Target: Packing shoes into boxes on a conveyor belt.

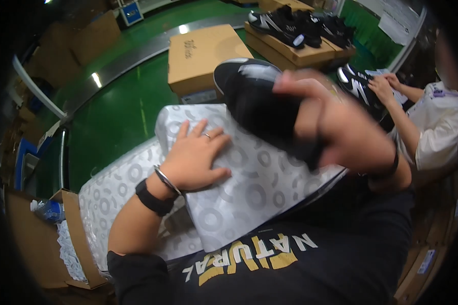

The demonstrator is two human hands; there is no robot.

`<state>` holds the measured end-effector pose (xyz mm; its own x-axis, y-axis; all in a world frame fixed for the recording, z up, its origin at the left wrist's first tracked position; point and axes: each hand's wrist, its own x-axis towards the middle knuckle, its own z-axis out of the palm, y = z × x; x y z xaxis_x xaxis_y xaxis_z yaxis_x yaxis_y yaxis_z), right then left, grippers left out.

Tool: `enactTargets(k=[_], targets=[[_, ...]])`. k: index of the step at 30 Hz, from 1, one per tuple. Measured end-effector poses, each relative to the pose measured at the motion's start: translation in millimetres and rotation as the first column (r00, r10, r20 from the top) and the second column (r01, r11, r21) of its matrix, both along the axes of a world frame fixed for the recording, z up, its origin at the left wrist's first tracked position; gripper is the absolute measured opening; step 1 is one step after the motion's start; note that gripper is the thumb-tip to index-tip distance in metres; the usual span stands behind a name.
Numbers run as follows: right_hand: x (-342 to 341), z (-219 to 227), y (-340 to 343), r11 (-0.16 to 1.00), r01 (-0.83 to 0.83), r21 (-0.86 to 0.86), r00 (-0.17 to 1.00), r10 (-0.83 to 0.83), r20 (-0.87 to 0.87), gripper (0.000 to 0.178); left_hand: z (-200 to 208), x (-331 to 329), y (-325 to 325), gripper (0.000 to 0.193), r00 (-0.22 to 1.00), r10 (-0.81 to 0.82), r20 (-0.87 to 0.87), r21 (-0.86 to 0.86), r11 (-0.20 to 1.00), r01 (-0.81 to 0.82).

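Note:
My left hand (194, 158) lies with fingers spread on a sheet of white wrapping paper (257, 190) printed with grey rings and dashes. A black shoe (262, 104) with a shiny light patch near one end is lifted above the paper's far right part. My right hand (343, 127) is closed round the shoe; the hand and part of the shoe are smeared by motion. More of the same patterned paper (119, 178) spreads out to the left, beneath the sheet under my left hand.
A closed brown shoebox (203, 56) stands beyond the paper on the green surface (102, 122). Several black shoes (295, 28) rest on boxes at the back right. At right, a co-worker's hands (384, 89) touch another black shoe (357, 89). An open carton (79, 229) stands at lower left.

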<state>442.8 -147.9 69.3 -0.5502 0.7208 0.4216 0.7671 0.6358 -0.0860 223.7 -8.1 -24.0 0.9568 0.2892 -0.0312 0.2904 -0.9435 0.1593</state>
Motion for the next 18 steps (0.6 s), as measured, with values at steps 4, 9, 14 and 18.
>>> enactTargets(k=[4, 9, 14, 18], targets=[[-34, -78, -46, 0.959, -0.04, -0.279, 0.998, 0.05, 0.028, 0.01, -2, 7, -2, 0.062, 0.997, -0.055, 0.063, 0.088, 0.995, 0.049], [75, -115, -67, 0.569, 0.713, -0.41, 0.542, -0.818, -0.191, 0.018, 0, 0, -4, 0.054, 0.991, -0.01, 0.131, -0.031, 0.999, 0.014], [120, -162, -98, 0.176, 0.974, -0.142, 0.188, -0.979, 0.075, 0.019, 0, 3, -5, 0.052, 0.987, -0.008, 0.159, -0.058, 0.998, 0.017], [119, -173, -89, 0.123, 0.992, -0.035, 0.123, -0.992, -0.02, 0.017, -2, -1, -4, 0.051, 0.981, -0.001, 0.193, -0.078, 0.997, 0.016]])
